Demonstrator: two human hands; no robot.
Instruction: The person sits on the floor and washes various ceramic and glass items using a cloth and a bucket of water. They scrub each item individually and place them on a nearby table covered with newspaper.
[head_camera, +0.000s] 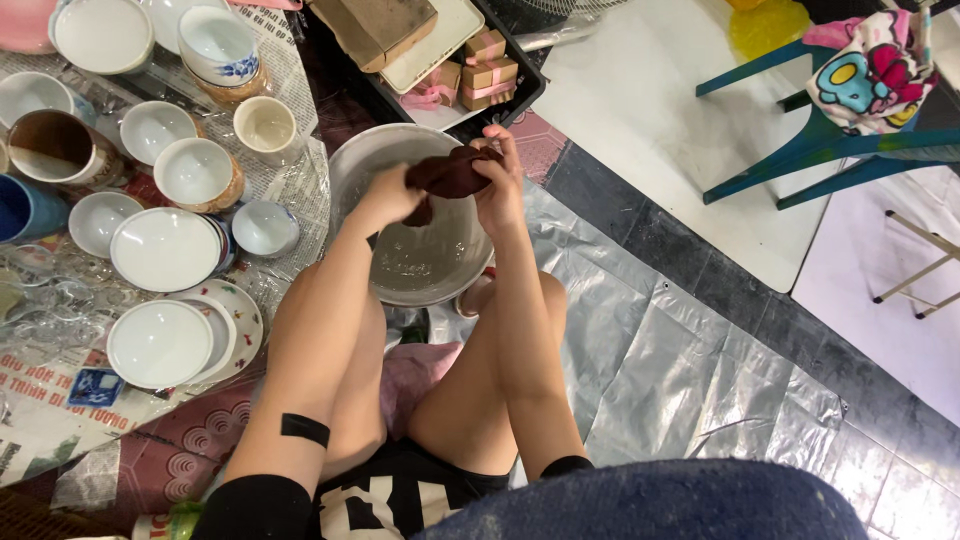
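Blue-grey fabric (650, 505) fills the bottom edge closest to me, with my knees bent just beyond it. Both my hands meet over the metal basin (350, 165), and between them I clutch a dark brown cloth (450, 172). My left hand (392, 195) is closed around the cloth's lower end, and my right hand (498, 180) wraps its upper end, fingers curled tight over the bunched fabric. Directly beneath my grip the basin holds cloudy water. Off to the left of my grip, white bowls (165, 250) and cups (265, 125) crowd together on newspaper (40, 395). Beyond my grip sits a dark tray (520, 95) with small ribboned boxes (487, 72). To the right of my grip, silver plastic sheeting (650, 340) covers the floor, and well past it stands a teal chair (800, 150).
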